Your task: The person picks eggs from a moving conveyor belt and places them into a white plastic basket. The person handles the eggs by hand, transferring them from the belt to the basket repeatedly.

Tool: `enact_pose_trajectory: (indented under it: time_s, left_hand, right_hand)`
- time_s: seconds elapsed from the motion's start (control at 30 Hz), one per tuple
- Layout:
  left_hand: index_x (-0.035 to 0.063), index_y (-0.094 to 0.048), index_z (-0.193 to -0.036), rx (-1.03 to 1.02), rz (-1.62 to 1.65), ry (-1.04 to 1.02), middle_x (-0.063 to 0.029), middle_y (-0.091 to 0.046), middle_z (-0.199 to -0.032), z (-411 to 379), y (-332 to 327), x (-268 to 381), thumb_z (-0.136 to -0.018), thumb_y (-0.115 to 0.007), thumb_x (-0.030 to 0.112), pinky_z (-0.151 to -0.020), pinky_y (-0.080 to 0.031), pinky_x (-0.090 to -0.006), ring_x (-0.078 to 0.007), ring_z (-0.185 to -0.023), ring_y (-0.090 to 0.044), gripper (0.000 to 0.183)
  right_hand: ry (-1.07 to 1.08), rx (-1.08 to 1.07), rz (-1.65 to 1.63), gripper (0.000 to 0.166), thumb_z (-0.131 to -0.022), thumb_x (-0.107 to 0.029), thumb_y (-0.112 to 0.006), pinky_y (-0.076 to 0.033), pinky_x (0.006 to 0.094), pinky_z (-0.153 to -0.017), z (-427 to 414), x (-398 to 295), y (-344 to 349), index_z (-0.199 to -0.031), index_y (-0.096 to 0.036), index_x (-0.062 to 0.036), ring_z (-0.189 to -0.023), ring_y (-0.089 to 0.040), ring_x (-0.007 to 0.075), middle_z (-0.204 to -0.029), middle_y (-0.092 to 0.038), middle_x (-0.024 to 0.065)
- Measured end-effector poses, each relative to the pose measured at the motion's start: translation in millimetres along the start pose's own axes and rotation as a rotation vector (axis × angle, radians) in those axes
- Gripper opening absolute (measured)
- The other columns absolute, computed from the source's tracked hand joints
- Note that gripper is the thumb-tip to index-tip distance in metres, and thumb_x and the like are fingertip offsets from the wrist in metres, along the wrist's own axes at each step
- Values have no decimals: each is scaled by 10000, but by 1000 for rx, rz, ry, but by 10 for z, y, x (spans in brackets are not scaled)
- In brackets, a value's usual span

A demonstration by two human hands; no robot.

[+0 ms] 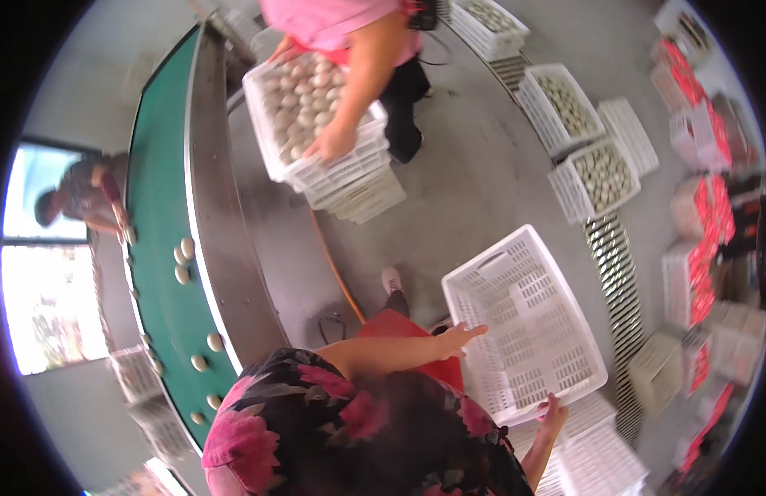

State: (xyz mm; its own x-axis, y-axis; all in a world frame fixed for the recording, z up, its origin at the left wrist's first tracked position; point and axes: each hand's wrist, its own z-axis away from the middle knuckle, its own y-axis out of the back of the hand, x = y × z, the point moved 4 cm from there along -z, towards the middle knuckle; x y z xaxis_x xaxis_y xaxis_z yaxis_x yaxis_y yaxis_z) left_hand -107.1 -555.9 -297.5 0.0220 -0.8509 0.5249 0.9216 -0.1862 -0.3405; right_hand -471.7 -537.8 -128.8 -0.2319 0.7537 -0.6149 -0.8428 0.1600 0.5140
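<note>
A white slatted plastic crate (531,335) with nothing in it is to my right, tilted. My left hand (460,341) reaches across its near side rim, fingers spread and pointing inward; whether it touches the rim is unclear. At the lower rim, my right hand (551,410) has its fingers hooked on the crate's edge. Beneath and behind that hand is a stack of white plastic crates (600,452), partly covered by the crate and my arm.
A green conveyor belt (166,186) carrying several eggs (182,274) runs along the left; a person (88,192) reaches over its far side. Ahead, another person (358,37) grips an egg-filled crate (314,111) atop stacked crates. Egg crates (603,177) stand along a roller track (612,279).
</note>
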Motion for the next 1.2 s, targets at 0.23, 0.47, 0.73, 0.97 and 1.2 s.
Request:
enact_pose_trajectory:
  time_s: [0.23, 0.47, 0.73, 0.97, 1.2]
  left_hand:
    - [4, -472, -1413, 454, 120, 130, -168, -590, -1307, 80, 378, -89, -755, -827, 501, -738, -569, -387, -254, -1032, -622, 897]
    - [18, -515, -1308, 279, 196, -169, -193, -570, -1263, 508, 810, 109, -761, -815, 388, -896, -488, -432, -324, -1124, -557, 725]
    - [-5, -432, -1368, 1362, 103, -908, -231, -497, -1327, 2487, 2582, 1206, -747, -818, 262, -1027, -425, -449, -375, -1227, -487, 779]
    - [-44, -551, -1309, 394, 736, -799, -138, -634, -1217, 3072, 3141, 750, -836, -703, 115, -944, -499, -362, -259, -1081, -613, 521]
    - [-68, -544, -1313, 594, 1137, -841, -142, -633, -1231, 2579, 2473, 940, -884, -604, 74, -970, -493, -369, -252, -1103, -613, 456]
  right_hand:
    - [406, -154, 278, 191, -849, -177, -656, -393, 271, -493, 996, -2333, -760, -769, -634, -5, -541, -531, 113, -614, -591, 36]
    - [736, -142, 388, 135, -885, -124, -603, -332, 261, -472, 1786, -3509, -1525, -860, -629, 6, -511, -446, 74, -622, -516, -12]
    - [930, -264, 337, 141, -920, -171, -626, -333, 252, -518, 2018, -4568, -2076, -875, -558, -56, -571, -439, 56, -668, -488, -34]
    - [1082, -729, 565, 257, -956, -313, -673, -368, 239, -529, 1327, -6011, -3487, -866, -588, -88, -588, -478, 55, -686, -526, -57]
    - [1697, -754, 854, 336, -942, -364, -678, -403, 300, -568, 1904, -6854, -6792, -997, -685, -33, -602, -491, 89, -670, -563, -5]
